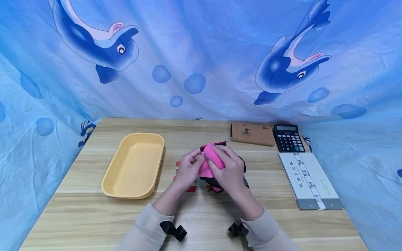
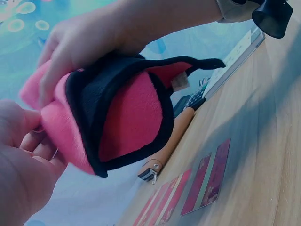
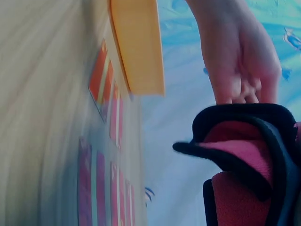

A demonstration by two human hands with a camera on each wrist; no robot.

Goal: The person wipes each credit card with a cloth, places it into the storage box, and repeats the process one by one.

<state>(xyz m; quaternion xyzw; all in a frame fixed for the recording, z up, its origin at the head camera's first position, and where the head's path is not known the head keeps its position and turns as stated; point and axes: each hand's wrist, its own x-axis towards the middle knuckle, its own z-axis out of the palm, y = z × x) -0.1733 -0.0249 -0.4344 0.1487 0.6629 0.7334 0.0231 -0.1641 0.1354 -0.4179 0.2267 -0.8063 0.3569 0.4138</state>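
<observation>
A soft pink pouch (image 1: 206, 170) with black edging is held up between both hands over the middle of the table. My left hand (image 1: 187, 169) pinches its pink end from the left. From the right, my right hand (image 1: 231, 171) grips it with curled fingers. The left wrist view shows the pouch's black-rimmed opening (image 2: 134, 117) and a strap-like flap with a small white label. Red striped cards (image 2: 207, 183) lie on the table below the pouch, partly covered by the hands in the head view.
A yellow plastic tray (image 1: 135, 164) stands on the left of the wooden table (image 1: 78, 209). A brown wallet (image 1: 252, 134), a black calculator (image 1: 289, 138) and a white-and-grey notebook (image 1: 309, 181) lie at the right. A blue dolphin-print curtain (image 1: 220, 69) hangs behind.
</observation>
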